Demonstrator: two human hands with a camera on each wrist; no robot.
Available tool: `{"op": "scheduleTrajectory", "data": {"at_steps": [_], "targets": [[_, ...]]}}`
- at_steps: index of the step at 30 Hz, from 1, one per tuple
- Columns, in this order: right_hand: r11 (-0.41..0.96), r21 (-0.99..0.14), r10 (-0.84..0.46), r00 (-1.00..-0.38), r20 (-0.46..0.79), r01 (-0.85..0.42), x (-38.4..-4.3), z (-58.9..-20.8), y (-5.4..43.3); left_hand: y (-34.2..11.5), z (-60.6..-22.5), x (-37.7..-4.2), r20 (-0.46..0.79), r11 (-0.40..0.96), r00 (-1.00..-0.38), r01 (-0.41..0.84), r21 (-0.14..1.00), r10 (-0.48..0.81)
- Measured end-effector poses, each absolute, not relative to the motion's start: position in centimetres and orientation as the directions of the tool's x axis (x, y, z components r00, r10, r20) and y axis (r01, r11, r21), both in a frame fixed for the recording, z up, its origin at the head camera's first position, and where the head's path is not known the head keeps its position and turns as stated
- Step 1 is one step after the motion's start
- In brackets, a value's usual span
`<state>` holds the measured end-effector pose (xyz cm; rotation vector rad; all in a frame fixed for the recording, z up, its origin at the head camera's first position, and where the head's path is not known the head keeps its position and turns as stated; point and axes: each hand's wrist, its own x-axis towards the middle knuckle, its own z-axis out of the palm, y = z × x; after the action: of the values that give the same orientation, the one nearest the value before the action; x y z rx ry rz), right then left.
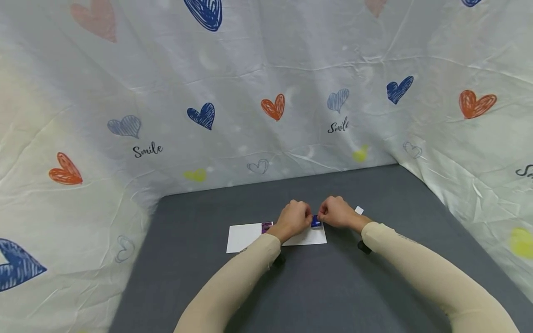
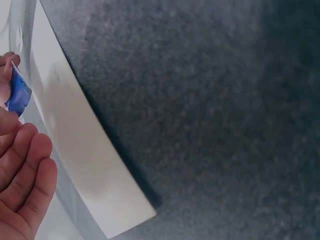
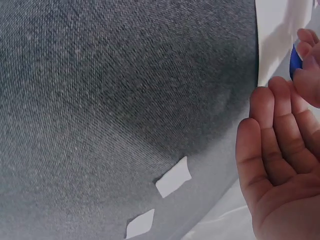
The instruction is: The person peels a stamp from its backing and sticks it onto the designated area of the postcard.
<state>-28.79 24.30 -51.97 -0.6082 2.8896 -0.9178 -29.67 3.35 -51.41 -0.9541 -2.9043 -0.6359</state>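
A small blue sticker-like piece (image 1: 316, 222) with a pale edge is stretched between both hands, just above a white strip of card (image 1: 243, 237). My left hand (image 1: 293, 217) pinches one side of it between thumb and finger, the other fingers loosely bent. From the opposite side my right hand (image 1: 338, 212) pinches it with its fingertips. The wrist views show the blue piece (image 2: 20, 93) partly covered by fingertips. A purple picture patch (image 1: 266, 227) lies on the card left of my left hand. My left hand and wrist hide the card's middle.
Small white slips lie on the grey table (image 1: 200, 277) beyond my right wrist; the right wrist view shows one slip (image 3: 173, 177) and another slip (image 3: 140, 224). A white curtain (image 1: 233, 69) printed with hearts hangs behind the table and at its sides.
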Motion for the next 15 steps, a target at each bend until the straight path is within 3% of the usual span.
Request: {"op": "scheduleTrajectory", "data": {"at_steps": [6,11,15], "targets": [[0.767,-0.54,-0.374,-0.925,0.063,-0.347,-32.0,-56.8,25.5,3.7,-56.2,-33.2,0.134,0.734,-0.813,0.571,0.367,0.566],[0.801,-0.503,-0.352,-0.935,0.042,-0.324,-32.6,-57.6,25.7,4.3,-54.6,-32.4,0.057,0.768,-0.836,0.525,0.367,0.545],[0.819,-0.483,-0.339,-0.94,0.033,-0.312,-33.0,-58.2,25.8,4.3,-52.8,-30.9,0.084,0.76,-0.826,0.548,0.349,0.557]]}}
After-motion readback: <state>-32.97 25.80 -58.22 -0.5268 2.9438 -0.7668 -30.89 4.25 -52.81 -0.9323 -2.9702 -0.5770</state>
